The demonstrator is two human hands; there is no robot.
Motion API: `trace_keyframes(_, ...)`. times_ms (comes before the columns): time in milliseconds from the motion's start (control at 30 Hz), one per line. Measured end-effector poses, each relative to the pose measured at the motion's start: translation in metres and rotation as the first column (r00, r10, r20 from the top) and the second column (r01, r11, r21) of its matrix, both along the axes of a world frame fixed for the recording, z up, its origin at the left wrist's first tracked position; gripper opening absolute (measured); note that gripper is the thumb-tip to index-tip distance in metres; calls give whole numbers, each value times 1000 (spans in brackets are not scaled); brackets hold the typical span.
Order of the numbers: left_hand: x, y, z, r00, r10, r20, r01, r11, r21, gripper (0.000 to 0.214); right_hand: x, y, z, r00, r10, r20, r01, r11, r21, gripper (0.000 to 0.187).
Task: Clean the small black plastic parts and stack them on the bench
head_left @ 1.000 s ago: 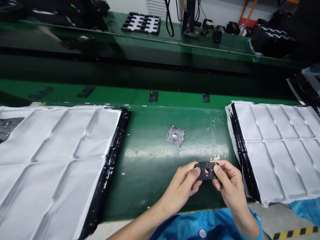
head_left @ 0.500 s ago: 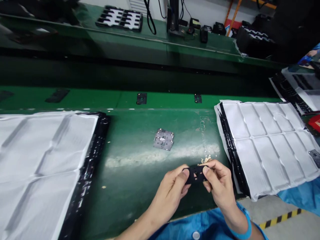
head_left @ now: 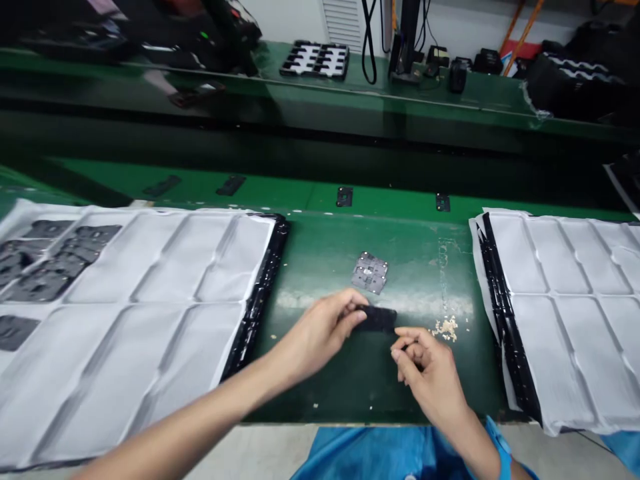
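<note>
My left hand (head_left: 340, 320) is closed, pinching a flat black plastic plate (head_left: 377, 319) by its left end, above the green bench. Just off the plate's lower right corner is my right hand (head_left: 425, 363), its forefinger stretched out and apart from the thumb, the other fingers curled; I see nothing held in it. Beyond the hands, a small group of grey-black plates (head_left: 370, 272) lies on the bench. To the right of them is a scatter of tiny tan bits (head_left: 447, 327).
A white compartmented tray (head_left: 165, 267) with several dark plates in its left pockets lies on the left. Another stack of white trays (head_left: 575, 320) stands on the right. Single black plates (head_left: 345, 196) sit on the green strip behind. A raised shelf (head_left: 320, 83) runs across the back.
The view has swung left. My right hand has let go of the plate's right end and drawn back slightly; my left hand keeps hold of the plate, which now shows a plain dark face.
</note>
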State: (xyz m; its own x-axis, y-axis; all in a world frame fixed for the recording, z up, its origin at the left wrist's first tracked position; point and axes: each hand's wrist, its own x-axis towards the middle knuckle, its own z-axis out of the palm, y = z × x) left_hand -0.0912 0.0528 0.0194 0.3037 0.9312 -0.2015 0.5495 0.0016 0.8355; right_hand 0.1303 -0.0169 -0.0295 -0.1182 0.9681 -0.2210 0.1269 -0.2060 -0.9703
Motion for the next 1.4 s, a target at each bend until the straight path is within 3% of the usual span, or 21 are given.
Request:
trace_keyframes(100, -18, 33, -10, 989, 1, -146, 12, 996, 90, 12, -3, 1, -4, 994, 48, 99, -53, 997, 55, 15)
trace_keyframes(233, -22, 63, -22, 941, -70, -330, 129, 979, 159, 11, 1, 2, -4, 969, 66, 237, -104, 982, 156, 16)
trace_keyframes(433, -19, 65, -28, 913, -62, -404, 158, 965, 210, 18, 3, 0, -4, 954, 86, 287, -147, 969, 198, 20)
trace_keyframes(600, -29, 81, -18, 873, 11, -488, 121, 964, 238, 19, 5, 0, -4, 957, 70, 283, -137, 965, 222, 22)
trace_keyframes(667, -31, 105, -10, 849, 70, -524, 61, 971, 230, 17, 5, 0, -4, 960, 68, 272, -135, 962, 236, 23)
trace_keyframes(767, -27, 158, -3, 803, 176, -569, -52, 972, 227, 18, 4, -2, -3, 963, 75, 258, -138, 961, 238, 23)
trace_keyframes(900, -4, 233, -5, 707, 328, -627, -245, 945, 219, 44, 3, -4, -3, 963, 101, 249, -159, 961, 227, 22)
trace_keyframes(1033, 18, 276, -6, 652, 355, -670, -346, 926, 153, 55, 6, -5, -3, 968, 76, 237, -132, 965, 228, 22)
trace_keyframes(1167, 32, 268, 1, 688, 270, -674, -256, 959, 122, 42, 8, -3, 4, 975, 8, 223, -62, 970, 236, 21)
trace_keyframes(1267, 48, 227, 9, 765, 144, -628, -62, 987, 150, 26, 11, 2, 8, 977, -79, 200, 21, 961, 276, 18)
trace_keyframes(1333, 61, 184, 13, 833, -127, -539, 210, 973, 94, 18, 16, 8, 8, 965, -200, 169, 147, 948, 281, 22)
trace_keyframes(1400, 72, 133, 15, 785, -416, -458, 478, 878, 23, 21, 22, 13, 7, 945, -305, 116, 271, 931, 244, 37)
